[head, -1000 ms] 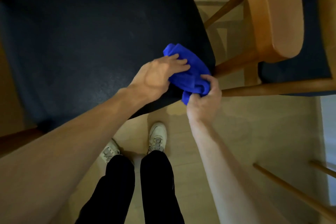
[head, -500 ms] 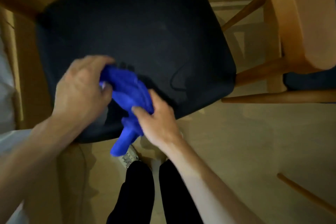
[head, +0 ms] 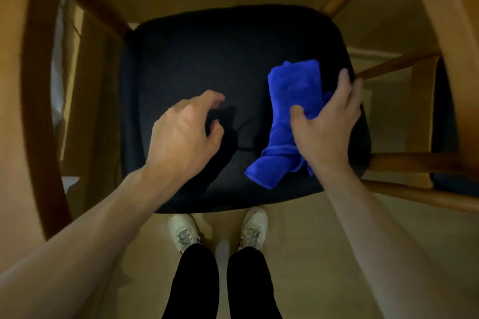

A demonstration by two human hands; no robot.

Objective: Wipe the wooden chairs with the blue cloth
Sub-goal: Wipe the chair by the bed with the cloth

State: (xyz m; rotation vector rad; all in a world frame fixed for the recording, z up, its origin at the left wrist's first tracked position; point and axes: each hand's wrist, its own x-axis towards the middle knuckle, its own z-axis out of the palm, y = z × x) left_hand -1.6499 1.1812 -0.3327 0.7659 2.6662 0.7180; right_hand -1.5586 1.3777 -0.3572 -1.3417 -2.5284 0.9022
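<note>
Blue cloth (head: 293, 116), bunched into a loose roll, lies on the dark padded seat (head: 207, 65) of a wooden chair, toward the seat's three o'clock edge, with one folded end trailing toward five o'clock near the front rim. The right hand (head: 328, 124) grips it from the side, thumb pressed on top of the fabric and the other fingers curled round its far edge, close to the seat's right border. The left hand (head: 184, 132) hovers over the middle of the seat, well apart from the cloth, fingers loosely curled and holding nothing; whether its tips touch the cushion cannot be told. A curved wooden rail (head: 39, 101) of the chair frame arcs down the nine o'clock side, somewhat blurred. At three o'clock the pale wooden frame of a second chair (head: 404, 167) stands just beside the seat. At six o'clock, two white shoes (head: 184, 233) and black trouser legs (head: 194, 285) stand on the light floor (head: 311, 254).
</note>
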